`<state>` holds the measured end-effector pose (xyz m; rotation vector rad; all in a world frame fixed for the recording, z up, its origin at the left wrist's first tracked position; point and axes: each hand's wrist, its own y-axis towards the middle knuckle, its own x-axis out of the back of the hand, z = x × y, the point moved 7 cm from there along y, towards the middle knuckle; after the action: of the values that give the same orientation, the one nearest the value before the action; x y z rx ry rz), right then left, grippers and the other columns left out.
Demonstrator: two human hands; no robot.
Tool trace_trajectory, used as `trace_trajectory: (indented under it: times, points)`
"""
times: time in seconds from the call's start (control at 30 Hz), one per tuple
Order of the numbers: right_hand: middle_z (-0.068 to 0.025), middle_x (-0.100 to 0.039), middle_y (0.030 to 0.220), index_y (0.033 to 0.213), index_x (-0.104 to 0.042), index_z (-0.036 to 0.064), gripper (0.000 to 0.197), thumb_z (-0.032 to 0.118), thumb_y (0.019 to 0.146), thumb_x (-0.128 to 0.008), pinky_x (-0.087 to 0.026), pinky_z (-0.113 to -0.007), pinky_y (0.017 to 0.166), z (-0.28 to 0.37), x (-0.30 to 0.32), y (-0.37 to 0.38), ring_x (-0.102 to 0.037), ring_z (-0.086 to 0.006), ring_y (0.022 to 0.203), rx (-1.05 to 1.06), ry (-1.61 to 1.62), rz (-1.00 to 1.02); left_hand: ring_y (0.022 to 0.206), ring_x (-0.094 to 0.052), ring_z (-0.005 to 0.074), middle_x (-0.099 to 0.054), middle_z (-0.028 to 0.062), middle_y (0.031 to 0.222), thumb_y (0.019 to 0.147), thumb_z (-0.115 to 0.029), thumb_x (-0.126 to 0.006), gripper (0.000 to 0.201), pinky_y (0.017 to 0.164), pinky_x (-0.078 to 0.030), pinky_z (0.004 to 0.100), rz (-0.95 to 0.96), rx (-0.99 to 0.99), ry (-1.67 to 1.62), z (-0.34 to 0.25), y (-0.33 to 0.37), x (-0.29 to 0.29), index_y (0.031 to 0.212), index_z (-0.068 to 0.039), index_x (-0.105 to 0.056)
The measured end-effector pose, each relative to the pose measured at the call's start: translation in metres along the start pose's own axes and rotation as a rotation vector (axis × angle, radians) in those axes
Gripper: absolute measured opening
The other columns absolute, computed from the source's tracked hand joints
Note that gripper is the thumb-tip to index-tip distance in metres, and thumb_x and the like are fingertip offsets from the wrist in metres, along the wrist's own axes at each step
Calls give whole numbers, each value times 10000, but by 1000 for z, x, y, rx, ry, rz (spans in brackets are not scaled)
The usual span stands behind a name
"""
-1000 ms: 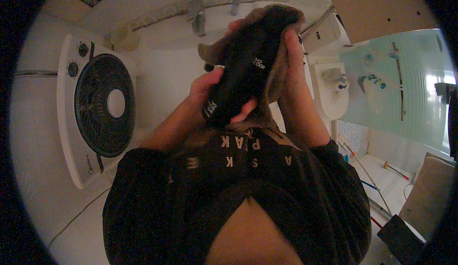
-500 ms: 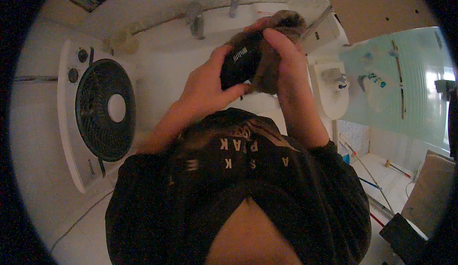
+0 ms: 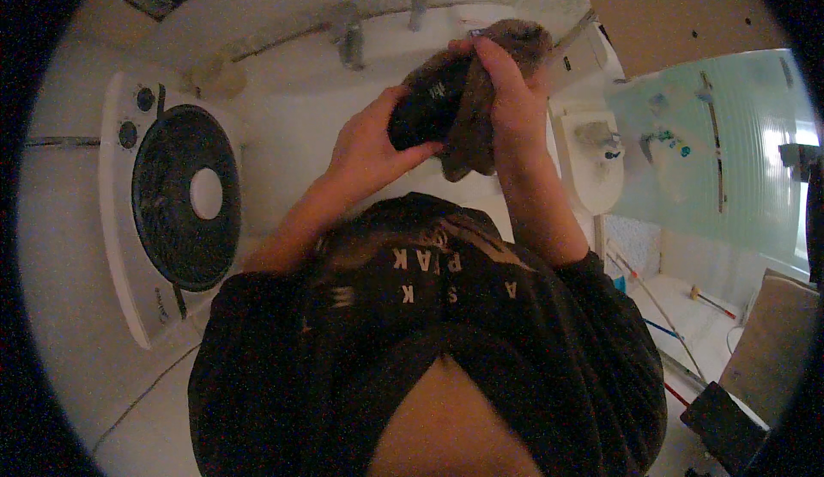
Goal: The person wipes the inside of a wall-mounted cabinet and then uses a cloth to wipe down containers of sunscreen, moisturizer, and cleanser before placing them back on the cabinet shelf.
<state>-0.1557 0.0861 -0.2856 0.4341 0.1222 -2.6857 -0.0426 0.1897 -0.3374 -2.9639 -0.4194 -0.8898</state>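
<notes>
In front of my chest, my left hand (image 3: 362, 144) is wrapped round the near left side of a dark, rounded object (image 3: 422, 116) with small pale lettering. Its kind is hard to make out in the dim light. A bunched brown fuzzy cloth (image 3: 477, 125) lies against the object's right side and reaches beyond it at the far end. My right hand (image 3: 519, 103) grips this cloth from the right, thumb laid over the top. Most of the fingers of both hands are hidden behind what they hold.
At the left stands a white box fan (image 3: 122, 211) with a round dark grille and knobs. A white basin (image 3: 592, 181) is at the right, before a ribbed glass partition (image 3: 678, 176). Long-handled tools (image 3: 657, 305) lie at the lower right. Grey fittings (image 3: 348, 35) sit beyond my hands.
The dark object has shifted slightly left and turned, so its lettering shows less. Both hands have kept their grip, and more of the cloth hangs below.
</notes>
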Motion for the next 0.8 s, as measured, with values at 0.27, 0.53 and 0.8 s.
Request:
trace_trajectory:
  times: [0.27, 0.53, 0.8]
  points:
    - [-155, -634, 854, 1065, -497, -5, 316, 265, 905, -462, -512, -419, 770, -6, -5, 9, -620, -293, 853, -182, 396, 273, 879, -604, 314, -610, 169, 965, 619, -327, -764, 659, 776, -476, 377, -54, -34, 107, -16, -10, 17, 1144, -51, -476]
    - [-138, -612, 973, 1186, -460, 10, 460, 372, 903, -447, -474, -420, 847, -11, -14, 3, -572, -325, 975, -379, 888, 453, 902, -571, 180, -585, 80, 1035, 625, -257, -768, 716, 813, -465, 325, 309, 138, -578, -7, -24, -16, 1204, -1, -435]
    - [-76, -593, 1004, 1095, -522, 26, 396, 298, 822, -612, -456, -326, 804, -22, 8, -15, -563, -196, 904, -114, 122, 209, 870, -555, 153, -583, 66, 954, 675, -170, -720, 578, 781, -456, 302, 221, 316, -745, -9, -30, -36, 1158, 0, -453]
